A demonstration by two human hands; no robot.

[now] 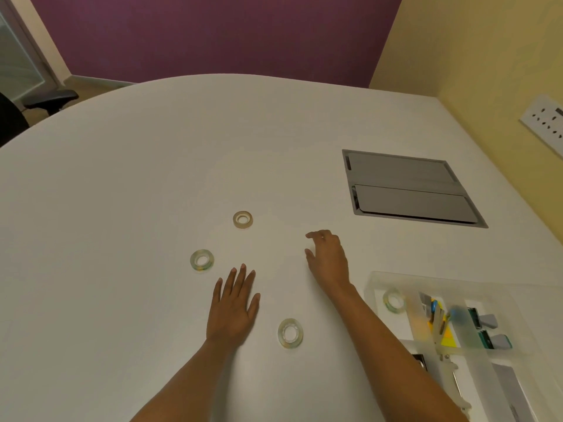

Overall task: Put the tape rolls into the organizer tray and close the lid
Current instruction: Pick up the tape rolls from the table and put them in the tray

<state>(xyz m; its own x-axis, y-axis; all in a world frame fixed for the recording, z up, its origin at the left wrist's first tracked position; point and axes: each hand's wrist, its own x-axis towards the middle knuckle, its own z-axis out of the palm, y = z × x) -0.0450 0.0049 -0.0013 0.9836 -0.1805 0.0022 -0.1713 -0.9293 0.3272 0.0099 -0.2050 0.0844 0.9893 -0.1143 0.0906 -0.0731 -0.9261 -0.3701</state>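
Observation:
Three clear tape rolls lie flat on the white table (122, 193): a far roll (242, 219), a left roll (201, 260) and a near roll (290, 333). Another tape roll (394, 300) leans inside the clear organizer tray (373, 287) at the lower right. My left hand (233, 306) rests flat on the table, fingers spread, between the left and near rolls. Raised above the table to the right of the far roll, my right hand (327, 258) has its fingers apart and holds nothing.
The tray also holds binder clips (487, 322), yellow notes (446, 332) and other stationery. A grey cable hatch (408, 190) is set into the table at the right. A wall socket plate (545, 123) sits on the yellow wall. A chair armrest (51, 99) shows at the far left.

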